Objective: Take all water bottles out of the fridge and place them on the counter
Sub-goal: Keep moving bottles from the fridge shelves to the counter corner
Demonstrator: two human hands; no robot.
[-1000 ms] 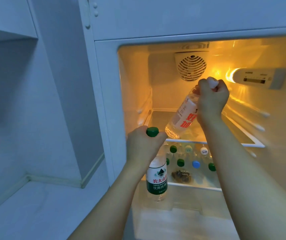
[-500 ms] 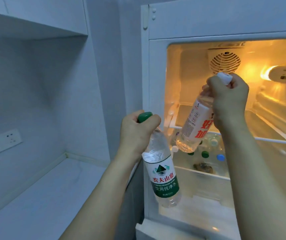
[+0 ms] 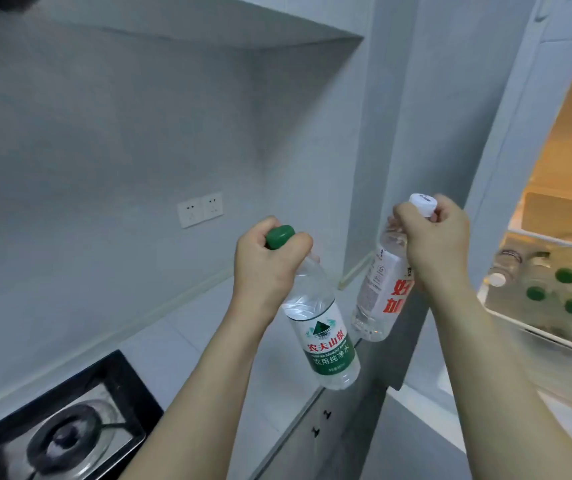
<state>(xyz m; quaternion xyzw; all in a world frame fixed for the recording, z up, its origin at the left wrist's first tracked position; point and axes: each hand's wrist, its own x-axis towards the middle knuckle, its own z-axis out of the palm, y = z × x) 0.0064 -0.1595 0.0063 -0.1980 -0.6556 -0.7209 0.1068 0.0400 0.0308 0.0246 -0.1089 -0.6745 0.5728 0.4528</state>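
Above pale counter (image 3: 187, 344), left hand (image 3: 265, 268) gripping green-capped bottle (image 3: 322, 341), right hand (image 3: 433, 244) white-capped bottle (image 3: 379, 299), both seemingly water-filled.

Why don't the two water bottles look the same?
The left bottle has a green cap and a green-and-white label; the right bottle has a white cap and a white label with red writing. The left hand holds one, the right hand the other. Both are clear, gripped at the neck, hanging over the counter.
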